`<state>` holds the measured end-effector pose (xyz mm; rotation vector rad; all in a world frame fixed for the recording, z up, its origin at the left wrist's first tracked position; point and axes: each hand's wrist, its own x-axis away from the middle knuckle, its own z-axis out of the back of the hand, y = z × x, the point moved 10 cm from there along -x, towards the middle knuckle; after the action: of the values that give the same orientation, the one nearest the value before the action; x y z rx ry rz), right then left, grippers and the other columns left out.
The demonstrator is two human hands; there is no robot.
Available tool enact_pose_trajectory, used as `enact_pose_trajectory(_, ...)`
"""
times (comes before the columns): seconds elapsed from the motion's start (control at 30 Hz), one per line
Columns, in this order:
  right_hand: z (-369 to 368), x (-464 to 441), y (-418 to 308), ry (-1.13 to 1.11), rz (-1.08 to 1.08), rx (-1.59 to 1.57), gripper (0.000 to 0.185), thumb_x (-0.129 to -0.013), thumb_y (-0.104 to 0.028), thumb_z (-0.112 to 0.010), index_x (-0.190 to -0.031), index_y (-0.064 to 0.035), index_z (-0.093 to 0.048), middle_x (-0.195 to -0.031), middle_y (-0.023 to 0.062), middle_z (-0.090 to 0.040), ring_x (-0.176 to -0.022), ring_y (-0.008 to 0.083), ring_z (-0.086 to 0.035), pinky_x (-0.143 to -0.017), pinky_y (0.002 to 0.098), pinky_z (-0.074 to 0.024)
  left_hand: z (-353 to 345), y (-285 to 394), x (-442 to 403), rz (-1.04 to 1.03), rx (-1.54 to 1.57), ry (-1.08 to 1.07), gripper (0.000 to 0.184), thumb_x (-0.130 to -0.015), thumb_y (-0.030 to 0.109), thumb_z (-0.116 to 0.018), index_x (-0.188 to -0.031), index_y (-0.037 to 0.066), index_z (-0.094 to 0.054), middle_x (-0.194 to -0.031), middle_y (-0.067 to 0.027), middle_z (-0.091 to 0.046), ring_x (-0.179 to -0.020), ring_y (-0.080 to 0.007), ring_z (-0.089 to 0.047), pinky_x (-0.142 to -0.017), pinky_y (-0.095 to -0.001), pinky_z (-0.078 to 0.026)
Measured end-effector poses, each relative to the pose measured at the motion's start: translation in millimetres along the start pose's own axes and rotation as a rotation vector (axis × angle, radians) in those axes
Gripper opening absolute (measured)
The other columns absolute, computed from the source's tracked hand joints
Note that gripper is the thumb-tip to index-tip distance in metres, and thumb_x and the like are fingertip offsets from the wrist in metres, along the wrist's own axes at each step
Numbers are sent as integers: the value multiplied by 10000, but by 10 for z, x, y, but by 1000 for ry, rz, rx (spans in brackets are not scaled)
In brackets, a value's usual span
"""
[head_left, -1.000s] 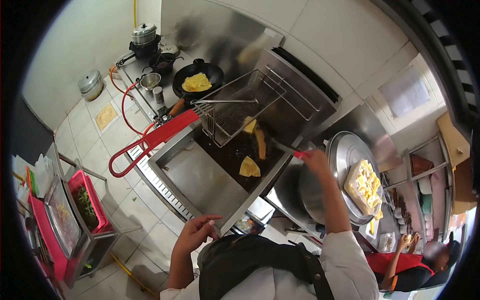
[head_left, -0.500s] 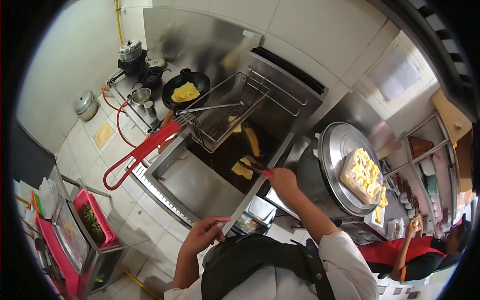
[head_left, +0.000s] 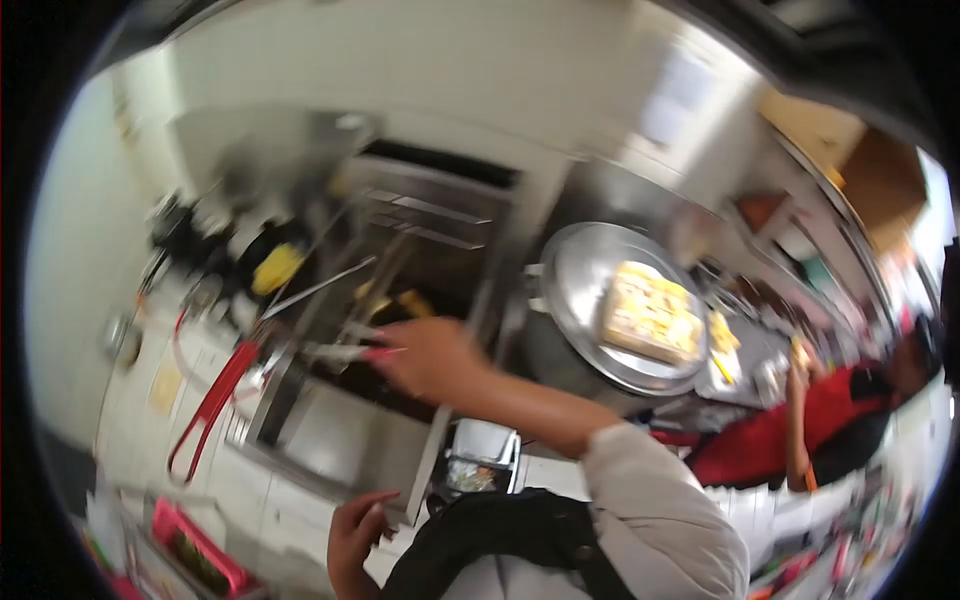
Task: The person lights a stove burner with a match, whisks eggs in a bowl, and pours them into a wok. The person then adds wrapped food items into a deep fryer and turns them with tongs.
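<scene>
Right hand (head_left: 430, 355), clamped on red-handled tongs (head_left: 340, 352), now shifts from the fryer (head_left: 340, 450)'s right edge toward the red basket handle (head_left: 228, 382), work likely moving basketward; yellow pieces (head_left: 413, 303) sit beyond in the fryer, left hand (head_left: 360, 530) seemingly empty, fingers loosely apart

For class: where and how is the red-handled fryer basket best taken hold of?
Probably by the outer, looped part of the red handle, coming from the person's left and near side, fingers wrapped around it. The handle is long and juts past the fryer's edge, away from the dark oil. The left hand looks free; the right grips a utensil.
</scene>
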<state>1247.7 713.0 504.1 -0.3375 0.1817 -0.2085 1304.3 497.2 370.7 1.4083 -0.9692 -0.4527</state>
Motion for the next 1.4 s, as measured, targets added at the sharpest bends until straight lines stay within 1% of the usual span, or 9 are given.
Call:
enact_pose_trajectory(0.17,-870,-629,-85,11,98,176,316,-731,-213,-656,-996,-48,-608,-990,149,-618,-856,240,-636,-657,343,-506,-474,378,70,-51,-19,18,346,-893,266,-543,-1089,-10,-613,-585,21,-478,-506,-62,-444,-462,-202,-342)
enact_pose_trajectory(0.37,609,677,646,462,233,-294,388,-687,-198,-712,-1021,-27,-614,-1041,151,-592,-964,325,-570,-811,412,-463,-809,478,89,-40,-30,44,351,-889,276,-565,-1108,7,-618,-622,24,-475,-558,-67,-447,-507,-195,-333)
enact_pose_trajectory(0.53,1725,2185,3482,817,-663,-95,241,-666,-105,-688,-881,-3,-650,-922,189,-605,-928,345,-566,-803,427,-460,-1224,392,-57,-74,-52,43,369,-885,305,-549,-1093,10,-622,-587,1,-514,-535,-75,-475,-494,-223,-364)
enact_pose_trajectory(0.6,2012,2626,4080,790,-761,384,271,-620,-139,-732,-865,-39,-672,-922,185,-604,-872,322,-579,-737,443,-462,-1483,287,-230,-49,-90,40,357,-863,267,-540,-1034,-34,-627,-503,-12,-492,-443,-76,-457,-440,-207,-363)
enact_pose_trajectory(0.77,1890,2865,4977,649,-806,438,131,-649,-116,-714,-767,-75,-677,-858,104,-630,-888,299,-580,-758,410,-459,-2116,260,-373,55,-72,-126,347,-886,269,-522,-1094,6,-612,-584,-2,-546,-495,-62,-488,-460,-199,-369)
enact_pose_trajectory(0.87,2316,2951,4427,959,-519,372,38,-696,-75,-638,-716,-53,-662,-781,134,-631,-770,302,-593,-699,399,-459,-2149,208,-386,-7,-103,-179,312,-918,218,-474,-1142,39,-597,-608,-2,-566,-539,-50,-511,-474,-196,-374)
enact_pose_trajectory(1.0,2338,2313,3432,696,-436,71,41,-722,-32,-656,-751,-8,-640,-740,132,-620,-642,261,-576,-600,336,-467,-2038,122,-322,26,-104,-189,317,-934,245,-479,-1182,77,-580,-629,10,-572,-562,-35,-487,-492,-186,-366)
enact_pose_trajectory(1.27,-215,494,2052,89,-130,-477,188,-722,-168,-640,-823,-9,-640,-733,177,-623,-679,311,-615,-605,383,-463,-1345,54,10,83,-12,-56,318,-929,246,-490,-1186,83,-583,-659,6,-582,-608,-42,-521,-524,-190,-381)
enact_pose_trajectory(1.4,-1508,-218,1482,123,5,-206,220,-738,-256,-625,-916,-138,-677,-895,122,-656,-835,278,-633,-713,417,-448,-832,-122,229,90,-24,62,306,-923,208,-495,-1180,68,-585,-652,0,-593,-592,-48,-524,-503,-196,-387)
